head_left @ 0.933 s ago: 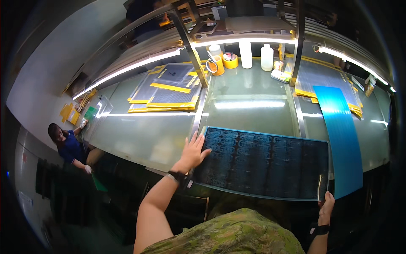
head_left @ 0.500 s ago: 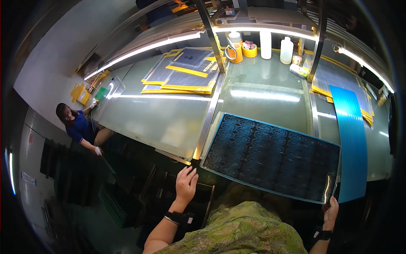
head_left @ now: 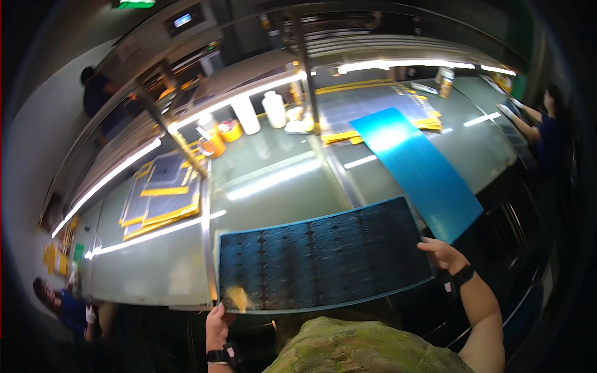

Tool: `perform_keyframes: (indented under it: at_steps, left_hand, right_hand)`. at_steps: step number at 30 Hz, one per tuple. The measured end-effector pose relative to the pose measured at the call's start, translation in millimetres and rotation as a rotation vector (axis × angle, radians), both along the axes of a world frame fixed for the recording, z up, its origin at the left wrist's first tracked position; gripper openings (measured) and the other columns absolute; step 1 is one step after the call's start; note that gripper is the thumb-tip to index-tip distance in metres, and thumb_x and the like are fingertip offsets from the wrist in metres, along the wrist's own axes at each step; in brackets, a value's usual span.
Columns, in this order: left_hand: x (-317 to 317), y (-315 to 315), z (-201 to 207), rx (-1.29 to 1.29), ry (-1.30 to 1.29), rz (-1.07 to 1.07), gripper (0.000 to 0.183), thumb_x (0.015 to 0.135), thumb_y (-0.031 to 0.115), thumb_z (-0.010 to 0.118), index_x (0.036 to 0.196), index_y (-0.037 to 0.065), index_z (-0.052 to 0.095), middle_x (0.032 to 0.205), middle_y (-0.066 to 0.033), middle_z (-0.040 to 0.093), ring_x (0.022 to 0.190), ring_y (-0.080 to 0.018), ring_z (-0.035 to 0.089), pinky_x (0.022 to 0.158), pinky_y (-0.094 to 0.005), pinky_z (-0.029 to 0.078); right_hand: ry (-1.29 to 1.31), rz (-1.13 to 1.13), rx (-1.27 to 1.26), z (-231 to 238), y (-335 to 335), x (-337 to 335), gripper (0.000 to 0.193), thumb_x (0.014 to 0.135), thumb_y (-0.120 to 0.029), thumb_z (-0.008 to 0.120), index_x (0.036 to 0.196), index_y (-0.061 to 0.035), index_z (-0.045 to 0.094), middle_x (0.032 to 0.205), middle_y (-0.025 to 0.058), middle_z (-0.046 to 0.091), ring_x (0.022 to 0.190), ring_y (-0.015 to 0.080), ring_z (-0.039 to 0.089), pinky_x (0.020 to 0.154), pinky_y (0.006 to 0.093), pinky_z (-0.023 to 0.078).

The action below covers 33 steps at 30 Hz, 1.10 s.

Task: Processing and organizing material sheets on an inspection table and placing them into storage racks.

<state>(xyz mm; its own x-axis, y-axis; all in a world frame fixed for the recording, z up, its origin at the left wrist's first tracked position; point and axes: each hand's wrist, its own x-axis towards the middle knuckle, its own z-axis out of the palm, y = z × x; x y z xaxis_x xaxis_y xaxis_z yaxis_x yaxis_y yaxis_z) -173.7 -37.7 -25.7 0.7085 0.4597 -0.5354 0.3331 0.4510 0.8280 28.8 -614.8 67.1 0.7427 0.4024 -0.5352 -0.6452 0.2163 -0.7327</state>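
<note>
A large, thin circuit board panel (head_left: 329,261), dark with a fine pattern and a light blue border, is held in front of me over the near edge of the bench. My left hand (head_left: 217,324) grips its lower left corner. At the right edge, my right hand (head_left: 444,255) is closed on the panel, thumb on top and the other fingers mostly hidden. Beyond that hand a bright blue sheet (head_left: 420,174) lies slanting across the bench, its near end reaching the front edge.
The glass-topped bench (head_left: 280,193) carries yellow-edged screens at left (head_left: 165,189) and a yellow-edged stack (head_left: 367,105) further right. White bottles (head_left: 273,109) and orange tape rolls (head_left: 214,146) stand under the lit shelf. One person (head_left: 65,304) is at far left, another (head_left: 550,127) at far right.
My view has swung to the right. My left hand, free before, has taken hold of the panel's lower left corner. My right hand has moved up along the panel's right edge.
</note>
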Motion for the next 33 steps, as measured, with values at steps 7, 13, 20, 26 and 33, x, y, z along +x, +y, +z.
perform_keyframes:
  at_steps: [7, 13, 20, 26, 33]
  left_hand:
    - [29.4, 19.3, 24.0, -0.003, -0.106, -0.065, 0.019, 0.092, 0.026, 0.051, 0.101, 0.01, 0.058, 0.087, -0.0034, 0.064, 0.076, -0.0191, 0.062, 0.069, -0.0373, 0.05]
    - [174.7, -12.6, 244.2, 0.253, -0.824, -0.367, 0.05, 0.096, 0.042, 0.036, 0.135, 0.011, 0.038, 0.136, -0.0112, 0.042, 0.118, -0.0263, 0.048, 0.089, -0.0363, 0.044]
    - [203.1, -161.6, 340.9, 0.853, -0.963, -0.794, 0.029, 0.086, 0.014, 0.053, 0.11, 0.001, 0.059, 0.116, -0.0148, 0.058, 0.11, -0.0258, 0.054, 0.089, -0.0354, 0.044]
    - [111.2, -202.7, 358.7, 0.29, -1.593, -1.179, 0.035, 0.082, 0.022, 0.063, 0.104, -0.005, 0.061, 0.108, -0.017, 0.062, 0.104, -0.0295, 0.058, 0.089, -0.038, 0.045]
    - [100.9, -181.8, 353.9, 0.154, -1.708, -1.246, 0.032, 0.083, 0.017, 0.064, 0.101, -0.008, 0.059, 0.108, -0.0285, 0.054, 0.091, -0.0427, 0.058, 0.076, -0.0512, 0.049]
  right_hand:
    - [-0.224, 0.02, 0.144, 9.3, -31.5, -24.4, 0.042, 0.085, -0.004, 0.058, 0.124, 0.0032, 0.045, 0.116, 0.011, 0.057, 0.104, 0.021, 0.057, 0.088, 0.0331, 0.046]
    - [-0.621, -0.38, 0.532, 39.5, -37.1, -22.5, 0.049, 0.086, -0.008, 0.058, 0.13, 0.0013, 0.04, 0.123, 0.0132, 0.052, 0.11, 0.0259, 0.053, 0.092, 0.0389, 0.044]
    - [-1.234, -0.923, 0.322, 176.3, -4.9, 40.4, 0.044, 0.087, -0.018, 0.059, 0.124, 0.0018, 0.044, 0.118, 0.0105, 0.053, 0.106, 0.0244, 0.053, 0.093, 0.0365, 0.04]
    - [-1.607, -1.016, -1.034, 274.2, -8.9, 147.7, 0.021, 0.085, -0.001, 0.052, 0.103, -0.0047, 0.061, 0.088, 0.0177, 0.063, 0.081, 0.0266, 0.061, 0.068, 0.0357, 0.047]
    - [-2.131, -0.372, -1.442, 313.1, 22.7, 305.3, 0.039, 0.076, 0.005, 0.047, 0.108, -0.0107, 0.063, 0.1, 0.0138, 0.064, 0.092, 0.0292, 0.062, 0.083, 0.0383, 0.048]
